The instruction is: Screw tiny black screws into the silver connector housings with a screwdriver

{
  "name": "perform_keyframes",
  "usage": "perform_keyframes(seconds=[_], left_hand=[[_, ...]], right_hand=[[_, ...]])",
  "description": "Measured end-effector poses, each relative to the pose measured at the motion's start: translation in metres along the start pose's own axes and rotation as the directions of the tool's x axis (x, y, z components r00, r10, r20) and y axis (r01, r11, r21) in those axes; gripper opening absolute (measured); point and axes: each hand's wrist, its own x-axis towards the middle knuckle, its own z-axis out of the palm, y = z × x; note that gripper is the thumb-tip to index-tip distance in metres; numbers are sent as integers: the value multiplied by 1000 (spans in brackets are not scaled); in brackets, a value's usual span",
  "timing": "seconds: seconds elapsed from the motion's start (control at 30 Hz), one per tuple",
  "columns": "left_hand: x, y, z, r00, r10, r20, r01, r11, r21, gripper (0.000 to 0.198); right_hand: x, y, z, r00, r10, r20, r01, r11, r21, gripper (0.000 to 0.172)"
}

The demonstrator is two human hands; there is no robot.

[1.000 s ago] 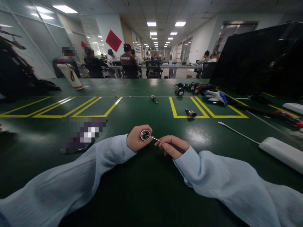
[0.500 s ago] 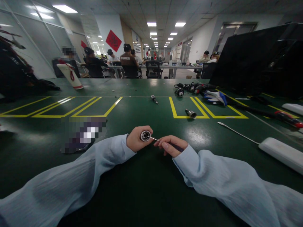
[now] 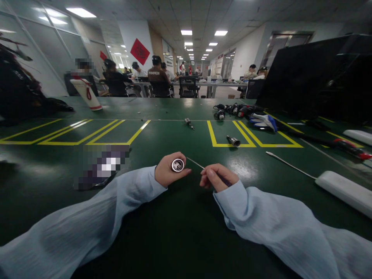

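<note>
My left hand (image 3: 167,172) is wrapped round a cylindrical metal housing (image 3: 178,165). The housing's round open end faces me, and small parts show inside it. Between the fingertips of my right hand (image 3: 217,177) is a thin screwdriver (image 3: 195,163) with a slim metal shaft; most of its dark handle is hidden in the palm. The shaft's tip points up and left, just beside the housing and apart from its opening. Beyond my hands lie a metal part with a thin shaft (image 3: 189,123) and a flared metal sleeve (image 3: 233,141).
Yellow tape (image 3: 232,145) marks boxes on the green table (image 3: 186,224). At the right are a blue-and-white glove (image 3: 264,122), dark power tools (image 3: 221,114), a white cable (image 3: 290,166) and a white power strip (image 3: 344,192). A white cup (image 3: 87,93) stands far left; people sit beyond.
The screwdriver's tip has come out of the housing as my right hand drew back to the right. My left thumb has lifted off the housing's side and now points outward.
</note>
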Motion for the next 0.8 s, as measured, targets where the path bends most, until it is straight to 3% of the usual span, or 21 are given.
perform_keyframes(seconds=[0.13, 0.3, 0.47, 0.53, 0.6, 0.67, 0.8], left_hand=[[1, 4, 5, 999, 25, 26, -26, 998, 58, 20], [6, 8, 19, 993, 68, 93, -68, 998, 3, 45], [13, 5, 26, 996, 81, 48, -81, 997, -7, 52], [16, 2, 26, 995, 96, 19, -97, 995, 30, 53], [19, -3, 25, 993, 110, -37, -106, 989, 98, 61], [23, -9, 22, 992, 97, -77, -83, 983, 165, 71], [33, -26, 16, 991, -17, -134, 42, 981, 190, 73]], right_hand=[[10, 8, 1, 994, -107, -9, 101, 966, -239, 14], [32, 23, 7, 975, -217, 44, 216, 892, -398, 38], [43, 20, 9, 934, -324, 151, 353, 770, -532, 22], [48, 19, 6, 923, -358, 143, 377, 759, -530, 19], [57, 21, -3, 924, -377, 54, 352, 790, -503, 18], [70, 23, -19, 915, -386, -115, 298, 840, -453, 19], [101, 29, -76, 865, -297, -404, 81, 878, -472, 26]])
